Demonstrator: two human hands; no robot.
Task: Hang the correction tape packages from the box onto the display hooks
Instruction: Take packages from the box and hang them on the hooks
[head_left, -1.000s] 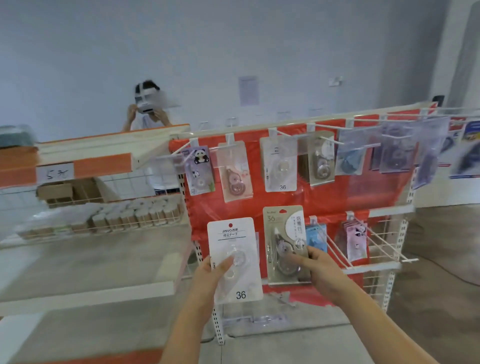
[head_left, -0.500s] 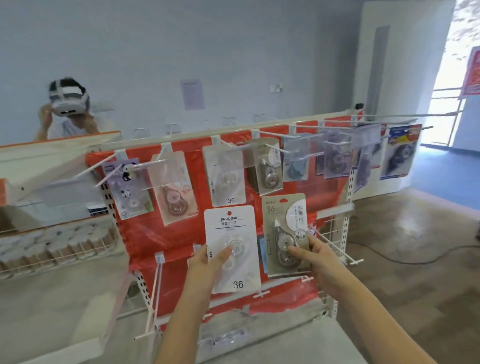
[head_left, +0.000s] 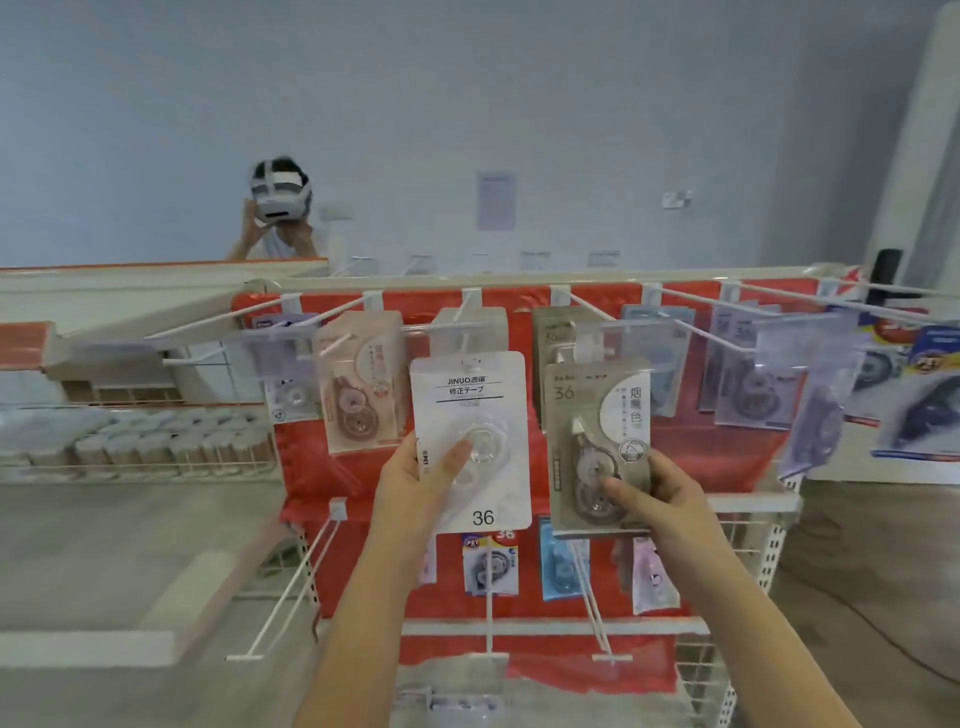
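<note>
- The left hand (head_left: 415, 478) pinches the white package (head_left: 470, 441) near its bottom edge, thumb on the front and fingers behind.
- That grip leaves the top free, so the small hole up there can slide onto a hook.
- The right hand (head_left: 654, 493) pinches the grey package (head_left: 597, 447) the same way, low down, with its thumb on the clear bubble.
- Both packages stand upright and face forward, side by side and close together, so the printed 36 can be read.
- Just above the left hand's package is a white hook (head_left: 462, 325) with a matching package behind it. I think that is where it should go.
- Above the right hand's package hangs another grey pack (head_left: 553, 338), likely its home too.
- Neither held package is on a hook yet.
- Below both hands hang more small packs on the red board (head_left: 727, 467).
- The box is not in view.
- Next, each top hole has to line up with a thin hook tip, which is easy to miss.
</note>
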